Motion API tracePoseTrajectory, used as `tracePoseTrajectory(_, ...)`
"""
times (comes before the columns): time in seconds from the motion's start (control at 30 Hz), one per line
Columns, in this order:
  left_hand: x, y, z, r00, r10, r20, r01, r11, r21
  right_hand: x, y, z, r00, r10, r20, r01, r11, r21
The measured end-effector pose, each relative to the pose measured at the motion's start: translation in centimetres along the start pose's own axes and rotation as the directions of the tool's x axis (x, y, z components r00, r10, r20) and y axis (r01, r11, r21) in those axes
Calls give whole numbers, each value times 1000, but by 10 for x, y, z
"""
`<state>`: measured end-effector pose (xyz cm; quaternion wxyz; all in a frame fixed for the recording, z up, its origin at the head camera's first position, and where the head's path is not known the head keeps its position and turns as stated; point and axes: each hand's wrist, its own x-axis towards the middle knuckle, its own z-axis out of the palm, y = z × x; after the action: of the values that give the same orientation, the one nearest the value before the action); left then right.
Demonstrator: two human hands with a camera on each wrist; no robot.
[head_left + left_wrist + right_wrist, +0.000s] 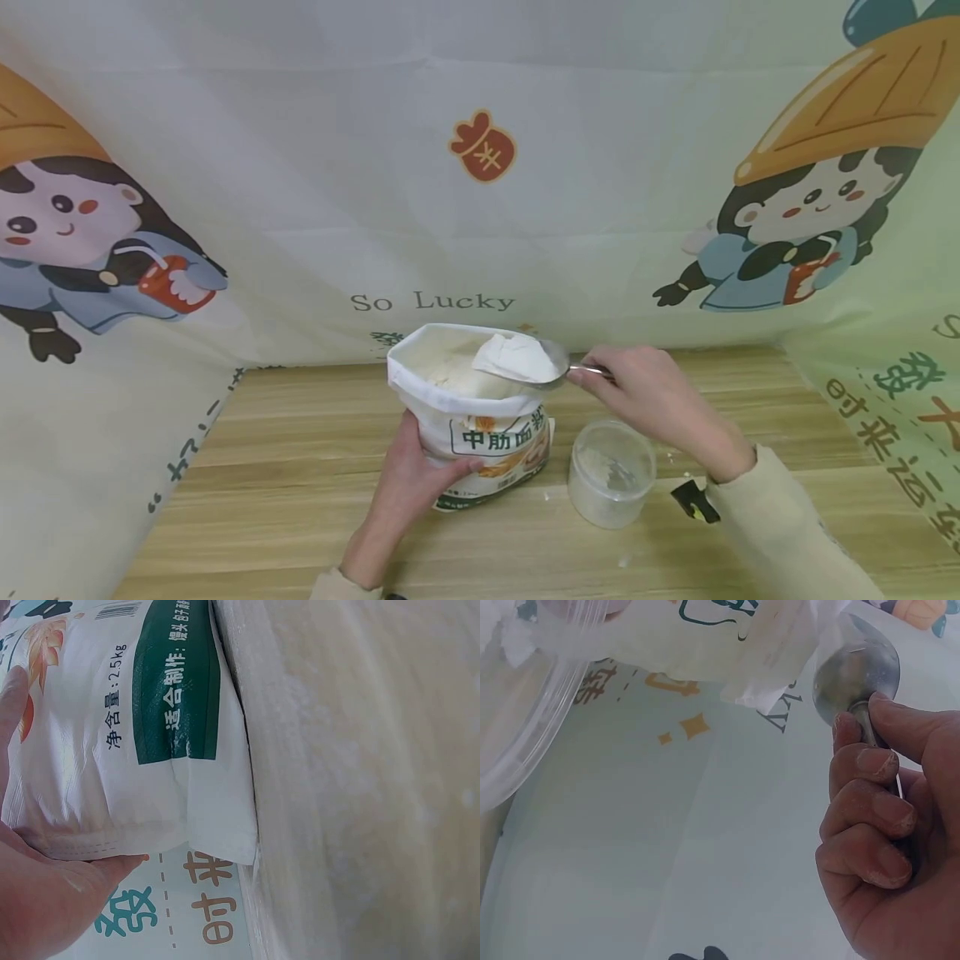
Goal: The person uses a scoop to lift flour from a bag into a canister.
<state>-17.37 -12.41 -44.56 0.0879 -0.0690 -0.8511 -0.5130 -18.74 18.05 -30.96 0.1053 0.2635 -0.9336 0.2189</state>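
Observation:
An unsealed white flour bag [480,425] with a rolled-down rim stands on the table, with pale flour [453,371] inside. My left hand [408,479] grips its lower left side, thumb across the printed front and fingers round the side. In the left wrist view, the bag's base [172,787] sits between thumb and fingers. My right hand [656,400] holds a large metal spoon [555,367] by the handle over the bag's mouth. A heap of white flour [513,358] fills the spoon's bowl. The right wrist view shows the bowl's underside [855,671] and curled fingers [881,806] round the handle.
A clear round plastic tub [611,492] with some flour in it stands right of the bag, below my right hand. Flour specks dot the wood-patterned table [300,467] around it. A small black object [695,500] lies by the right sleeve. A printed cloth [600,208] rises behind.

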Motion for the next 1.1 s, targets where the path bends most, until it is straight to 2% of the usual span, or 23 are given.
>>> tracePoseTrajectory(0.33, 0, 0, 0, 1000, -4, -2, 4, 1000, 0, -14, 8, -5, 999, 20, -26, -21, 1000, -20)
tracePoseTrajectory(0.8, 1, -2, 0, 1000, -6, 0, 6, 1000, 4, -39, 23, -8, 999, 0, -45, -1, 999, -35)
tracePoseTrajectory(1.1, 1, -2, 0, 1000, -18, 7, 18, 1000, 9, -60, 34, -7, 993, -38, -112, 34, 999, -39)
